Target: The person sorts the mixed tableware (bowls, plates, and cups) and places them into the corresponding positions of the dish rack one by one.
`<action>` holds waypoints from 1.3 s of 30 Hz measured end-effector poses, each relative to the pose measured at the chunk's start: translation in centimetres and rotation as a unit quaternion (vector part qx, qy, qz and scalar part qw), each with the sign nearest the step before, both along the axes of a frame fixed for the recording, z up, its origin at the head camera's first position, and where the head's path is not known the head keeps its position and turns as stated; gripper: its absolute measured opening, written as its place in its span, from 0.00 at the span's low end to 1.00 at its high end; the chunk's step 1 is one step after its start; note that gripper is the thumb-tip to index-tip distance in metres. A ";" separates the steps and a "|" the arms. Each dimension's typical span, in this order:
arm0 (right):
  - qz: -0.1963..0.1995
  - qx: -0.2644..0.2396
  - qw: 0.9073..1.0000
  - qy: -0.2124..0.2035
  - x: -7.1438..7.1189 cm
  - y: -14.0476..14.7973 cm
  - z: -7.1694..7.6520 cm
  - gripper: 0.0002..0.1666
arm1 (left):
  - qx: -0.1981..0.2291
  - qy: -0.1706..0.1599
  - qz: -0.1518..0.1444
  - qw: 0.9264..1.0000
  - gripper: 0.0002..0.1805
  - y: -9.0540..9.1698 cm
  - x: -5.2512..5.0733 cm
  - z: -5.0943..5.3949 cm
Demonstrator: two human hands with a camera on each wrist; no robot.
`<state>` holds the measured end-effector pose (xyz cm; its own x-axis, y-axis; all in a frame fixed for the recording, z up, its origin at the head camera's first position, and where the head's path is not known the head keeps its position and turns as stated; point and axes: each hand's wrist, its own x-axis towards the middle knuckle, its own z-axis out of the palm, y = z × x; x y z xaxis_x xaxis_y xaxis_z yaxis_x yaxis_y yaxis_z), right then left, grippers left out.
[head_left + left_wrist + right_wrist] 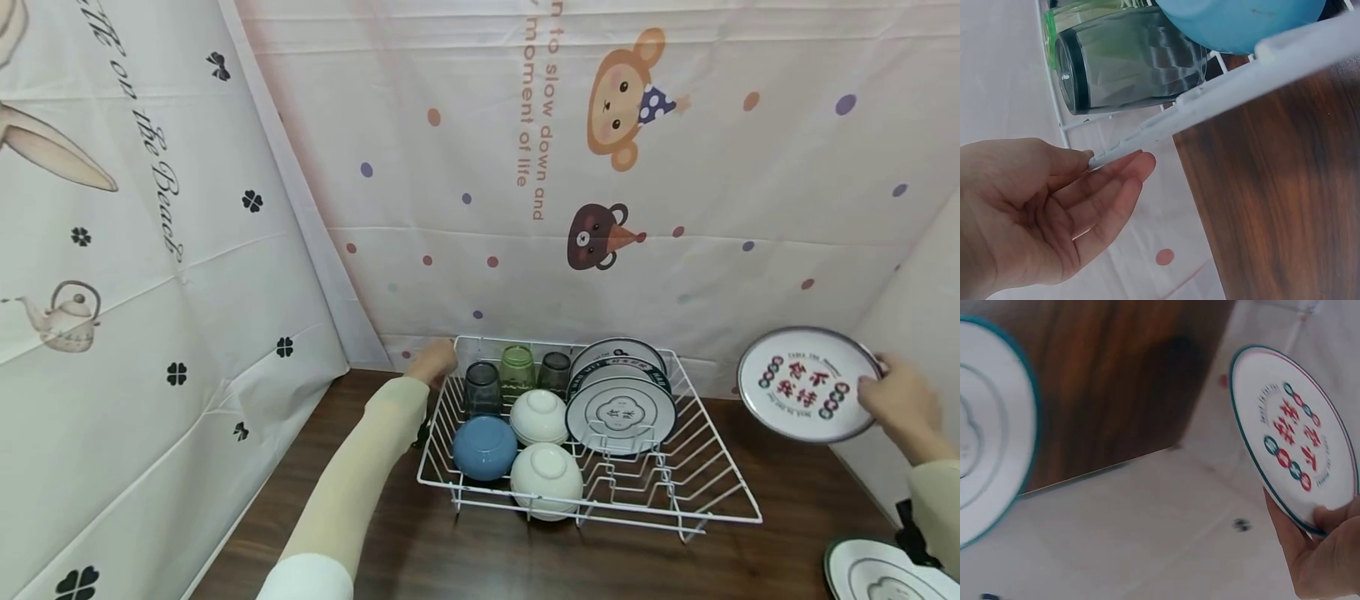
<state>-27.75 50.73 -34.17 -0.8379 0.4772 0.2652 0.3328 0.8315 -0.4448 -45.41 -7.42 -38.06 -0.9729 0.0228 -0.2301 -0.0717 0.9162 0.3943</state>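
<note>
My right hand [903, 406] pinches a white plate [806, 385] with red characters and a dark rim, thumb on its face. The plate hangs in the air right of the white wire dish rack [720, 467], face toward me. My left hand [1041, 212] pinches the rack's left rim at its far corner, thumb against the fingers. Near that hand stands an upturned dark glass [482, 388], with a green glass [517, 372] and another dark glass [554, 372] beside it. Several plates [621, 414] stand on edge in the rack's middle.
An upturned blue bowl [484, 448] and white bowls [546, 479] sit at the rack's front left. On the brown table [420, 550], another plate [885, 571] lies at the lower right. Printed cloth [420, 167] hangs behind and at the sides.
</note>
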 end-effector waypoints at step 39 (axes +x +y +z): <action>0.332 -0.081 0.893 0.292 -3.1 -21.4 3.8 0.18 | 0.282 0.180 -0.392 0.857 0.31 7.9 6.6 6.6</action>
<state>-30.86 29.31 -30.40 -0.6917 -0.0012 0.7222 -0.5376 0.6687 -0.5137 -38.80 0.51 -31.45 -0.6129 0.7107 0.3452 0.6983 0.2829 0.6575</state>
